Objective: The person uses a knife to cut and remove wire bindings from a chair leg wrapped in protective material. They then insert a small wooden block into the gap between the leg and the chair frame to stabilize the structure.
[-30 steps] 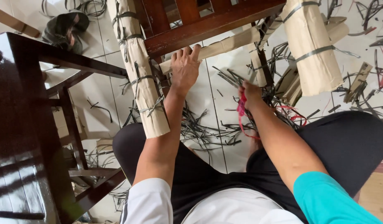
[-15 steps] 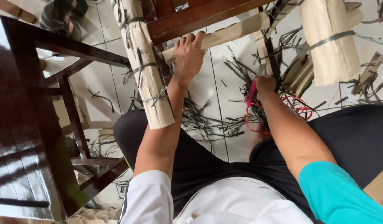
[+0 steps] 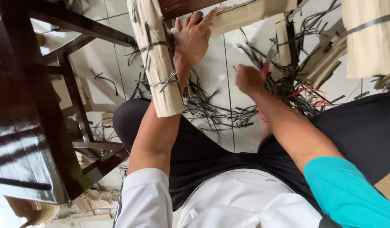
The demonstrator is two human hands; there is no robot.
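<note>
My right hand [image 3: 248, 78] has lifted off the floor since a moment ago and now hangs blurred above the litter, fist clenched around a red-handled tool [image 3: 266, 67] whose shape I cannot make out through the blur. My left hand [image 3: 192, 37] has stayed up on the cardboard-wrapped rail [image 3: 245, 14], palm flat and fingers spread against the matte brown paper, pressing rather than gripping. That rail runs crosswise under the glossy dark wooden frame [image 3: 178, 6] at the top of the view. Just beside my left wrist stands a round leg wrapped in corrugated cardboard [image 3: 157, 63], bound with thin black plastic straps [image 3: 161, 82] whose cut ends stick out. A second wrapped leg [image 3: 370, 38] rises at the far right, banded with a flat grey strap. Under my hands the pale glazed floor tiles [image 3: 212, 76] are strewn with narrow cut strap offcuts [image 3: 212, 109], black and curling, with red cord [image 3: 313, 95] tangled near my right forearm. To my left a dark lacquered table [image 3: 22, 126] shines with reflections.
</note>
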